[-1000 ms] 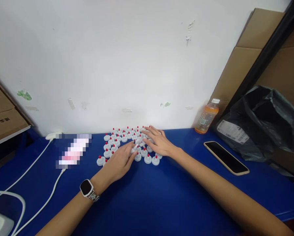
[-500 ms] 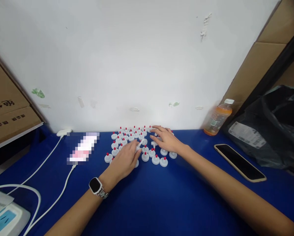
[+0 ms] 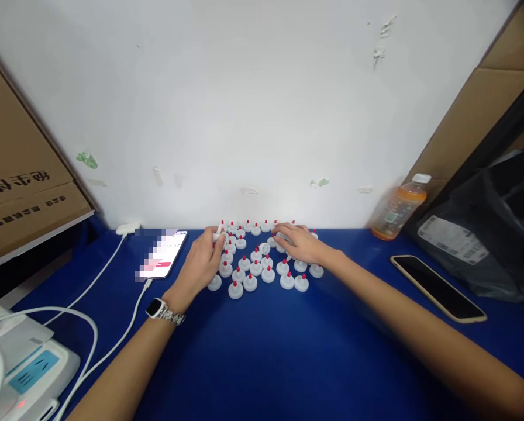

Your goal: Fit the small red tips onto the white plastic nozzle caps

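A white power strip (image 3: 62,371) with a blue socket panel (image 3: 34,372) occupies the lower left of the frame. Left: cardboard box (image 3: 25,190); lit phone (image 3: 169,254). Right: orange bottle (image 3: 397,210), dark-screened phone (image 3: 437,287), dark plastic bag (image 3: 503,234) bearing a white label (image 3: 452,240).

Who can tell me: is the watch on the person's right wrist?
No, the watch is on the left wrist, and the wrist of the right hand, by the white caps, is bare.

Left hand (image 3: 203,260), right hand (image 3: 303,244) among white caps (image 3: 255,269).
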The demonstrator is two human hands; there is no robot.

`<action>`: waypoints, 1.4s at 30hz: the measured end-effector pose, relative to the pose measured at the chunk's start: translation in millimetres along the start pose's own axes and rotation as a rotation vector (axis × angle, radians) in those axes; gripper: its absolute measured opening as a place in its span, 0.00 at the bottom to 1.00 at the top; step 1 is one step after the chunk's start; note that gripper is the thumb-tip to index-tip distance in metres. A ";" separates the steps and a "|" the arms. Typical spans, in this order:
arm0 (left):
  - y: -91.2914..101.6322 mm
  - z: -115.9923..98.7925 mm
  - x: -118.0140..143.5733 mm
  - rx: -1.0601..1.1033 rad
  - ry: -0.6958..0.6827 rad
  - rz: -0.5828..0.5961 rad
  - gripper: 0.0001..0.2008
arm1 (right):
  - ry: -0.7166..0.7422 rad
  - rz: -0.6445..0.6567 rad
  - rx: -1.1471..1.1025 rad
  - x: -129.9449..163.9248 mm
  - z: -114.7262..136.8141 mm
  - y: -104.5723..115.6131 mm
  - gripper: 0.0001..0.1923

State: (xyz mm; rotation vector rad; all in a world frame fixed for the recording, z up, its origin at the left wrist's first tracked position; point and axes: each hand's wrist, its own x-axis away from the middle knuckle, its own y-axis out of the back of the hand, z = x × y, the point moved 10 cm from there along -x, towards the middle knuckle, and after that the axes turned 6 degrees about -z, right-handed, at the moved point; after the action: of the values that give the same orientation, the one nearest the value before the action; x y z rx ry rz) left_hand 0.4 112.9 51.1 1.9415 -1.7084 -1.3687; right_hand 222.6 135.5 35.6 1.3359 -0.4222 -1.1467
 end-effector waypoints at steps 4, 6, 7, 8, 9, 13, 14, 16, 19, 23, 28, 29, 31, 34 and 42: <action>-19.8 10.2 2.5 0.088 0.060 0.080 0.22 | 0.059 0.029 -0.019 0.9 22.2 -6.0 0.25; -25.0 4.9 5.9 0.134 0.043 0.087 0.21 | 0.112 0.103 -0.033 2.2 34.5 -17.8 0.24; -26.4 2.1 7.4 0.155 0.035 0.091 0.21 | 0.122 0.128 -0.038 3.6 36.8 -21.7 0.25; -27.5 -0.6 8.8 0.175 0.028 0.099 0.21 | 0.120 0.139 -0.043 5.2 36.3 -23.4 0.26; -28.6 -2.9 9.9 0.195 0.023 0.115 0.20 | 0.108 0.136 -0.046 7.1 33.6 -22.9 0.28; -22.9 -13.1 10.7 0.175 -0.029 0.137 0.21 | 0.034 -0.001 -0.070 15.3 23.2 -0.5 0.24; -18.3 -18.7 11.1 0.139 -0.069 0.114 0.21 | 0.020 -0.063 -0.094 17.6 25.3 8.7 0.22; -11.5 -35.5 16.0 0.081 -0.176 0.078 0.21 | -0.003 -0.180 -0.192 23.4 36.3 25.2 0.20; -20.5 -62.1 36.1 0.111 -0.301 0.168 0.26 | -0.029 -0.250 -0.409 35.4 61.0 31.9 0.18; -32.3 -78.7 64.6 0.084 -0.382 0.255 0.27 | -0.039 -0.216 -0.544 56.4 83.4 18.1 0.11; -10.5 -66.7 65.6 -0.007 -0.401 0.139 0.24 | 0.042 -0.072 -0.389 75.9 92.3 3.4 0.07; -3.9 -60.0 61.7 -0.033 -0.380 0.094 0.20 | 0.082 -0.037 -0.319 77.6 95.1 1.8 0.07; 1.4 -46.5 56.1 -0.089 -0.350 0.067 0.18 | 0.131 0.001 -0.186 77.3 97.9 1.1 0.07; -7.9 -28.5 54.4 -0.161 -0.337 0.157 0.20 | 0.117 -0.037 -0.077 63.6 95.0 6.4 0.10; -13.1 -6.5 54.5 -0.290 -0.343 0.189 0.21 | 0.179 0.116 -0.005 -17.4 97.5 -36.1 0.29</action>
State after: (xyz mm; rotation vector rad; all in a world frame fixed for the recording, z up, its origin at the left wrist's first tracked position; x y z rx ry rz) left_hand 8.1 67.0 19.0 1.4172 -1.6621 -1.8347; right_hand 121.9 104.0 34.5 1.3788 -0.3607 -0.9233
